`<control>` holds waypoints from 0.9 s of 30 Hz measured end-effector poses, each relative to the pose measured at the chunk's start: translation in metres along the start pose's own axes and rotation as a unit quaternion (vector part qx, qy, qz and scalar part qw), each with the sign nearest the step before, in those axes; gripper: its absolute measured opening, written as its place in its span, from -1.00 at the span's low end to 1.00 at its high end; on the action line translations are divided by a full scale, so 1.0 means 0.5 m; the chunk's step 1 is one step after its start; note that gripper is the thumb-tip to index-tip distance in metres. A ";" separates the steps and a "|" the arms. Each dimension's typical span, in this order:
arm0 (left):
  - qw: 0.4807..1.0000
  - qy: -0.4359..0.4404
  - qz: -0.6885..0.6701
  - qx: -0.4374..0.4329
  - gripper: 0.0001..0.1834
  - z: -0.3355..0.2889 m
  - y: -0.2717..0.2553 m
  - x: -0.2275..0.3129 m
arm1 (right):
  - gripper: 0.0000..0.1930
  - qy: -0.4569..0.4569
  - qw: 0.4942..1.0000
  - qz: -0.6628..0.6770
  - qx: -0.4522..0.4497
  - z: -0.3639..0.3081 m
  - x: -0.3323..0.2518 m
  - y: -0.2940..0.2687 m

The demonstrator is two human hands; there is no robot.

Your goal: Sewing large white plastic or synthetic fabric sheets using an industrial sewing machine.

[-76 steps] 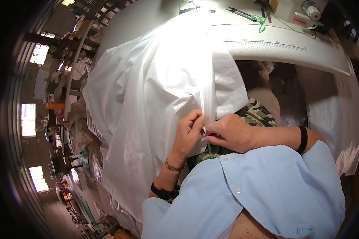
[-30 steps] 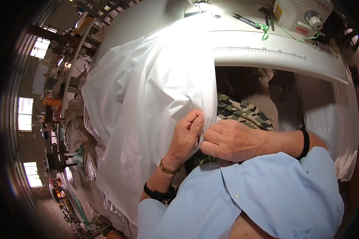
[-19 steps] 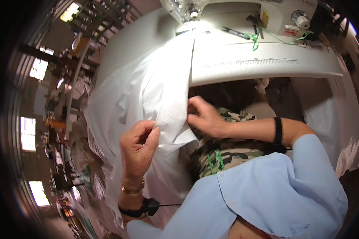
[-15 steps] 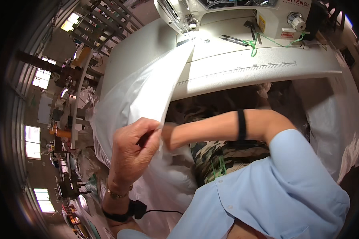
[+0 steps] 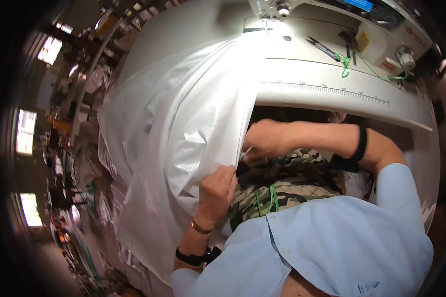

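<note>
**Left hand (image 5: 217,190) pinches white sheet (image 5: 188,119) by its edge**

Nearest, below and to the right of the grip, spreads the person's light blue shirt (image 5: 332,237). Just beyond the shirt front, close on the right of the grip, lie camouflage trousers (image 5: 307,180) with green cords (image 5: 267,200) on them. Below the grip, the left wrist bears a gold band (image 5: 201,227), and lower on the same forearm sits a black strap (image 5: 189,258).

The left hand is closed, thumb and fingers drawn together on the right-hand edge of the sheet. Just above and to the right of it, the right hand (image 5: 268,140) is curled beside the same edge; its fingers are blurred, and whether they have hold of the sheet cannot be told. A dark wristband (image 5: 362,143) circles the right forearm.

The sheet hangs in folds to the left of the grip and below it. Above the grip it narrows and runs up onto the pale table (image 5: 158,44), ending in glare near the needle area; the exact meeting point is too bright to read.

Farther up and to the right of the grip, a ruler scale (image 5: 327,90) follows the table's front. Past it lie a slim dark tool (image 5: 323,48) and tangled green thread (image 5: 345,65), with the white sewing machine (image 5: 381,43) behind. Far off to the left, bright windows (image 5: 26,131) line a cluttered room.
</note>
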State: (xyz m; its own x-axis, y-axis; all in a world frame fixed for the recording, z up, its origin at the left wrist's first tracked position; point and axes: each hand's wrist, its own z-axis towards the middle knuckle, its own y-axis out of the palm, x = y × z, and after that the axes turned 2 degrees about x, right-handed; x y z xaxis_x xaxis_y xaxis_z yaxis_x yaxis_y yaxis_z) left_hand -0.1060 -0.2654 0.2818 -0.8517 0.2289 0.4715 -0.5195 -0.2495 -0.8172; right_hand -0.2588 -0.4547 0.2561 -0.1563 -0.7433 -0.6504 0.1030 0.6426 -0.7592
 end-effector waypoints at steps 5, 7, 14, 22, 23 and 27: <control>0.949 -0.205 -0.233 0.062 -0.89 -0.014 0.012 0.000 | -0.76 -0.153 0.946 -0.180 0.221 -0.013 -0.014 -0.146; 0.940 -0.206 -0.260 0.081 -0.88 -0.017 0.010 0.000 | -0.78 -0.150 0.952 -0.153 0.218 0.003 -0.011 -0.147; 0.805 -0.369 -0.450 0.119 -0.60 -0.033 -0.012 0.040 | -0.81 -0.116 0.975 -0.074 0.176 0.014 0.000 -0.117; 0.903 -0.275 -0.298 0.140 -0.63 0.001 0.013 0.057 | -0.71 -0.144 0.954 -0.202 0.167 -0.009 -0.073 -0.069; 0.881 -0.284 -0.337 0.172 -0.65 0.004 0.020 0.057 | -0.72 -0.138 0.955 -0.202 0.165 -0.007 -0.072 -0.070; 0.921 -0.203 -0.266 0.198 -0.74 0.013 0.022 0.047 | -0.75 -0.183 0.949 -0.205 0.151 0.003 -0.058 -0.095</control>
State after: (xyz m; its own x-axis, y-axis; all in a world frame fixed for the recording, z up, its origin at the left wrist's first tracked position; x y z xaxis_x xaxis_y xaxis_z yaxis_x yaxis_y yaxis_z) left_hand -0.1323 -0.2687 0.2861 -0.3826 0.0666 0.9215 -0.7874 -0.5454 -0.2875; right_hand -0.2575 -0.4639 0.3107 0.1024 -0.9698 -0.2212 0.3932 0.2438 -0.8866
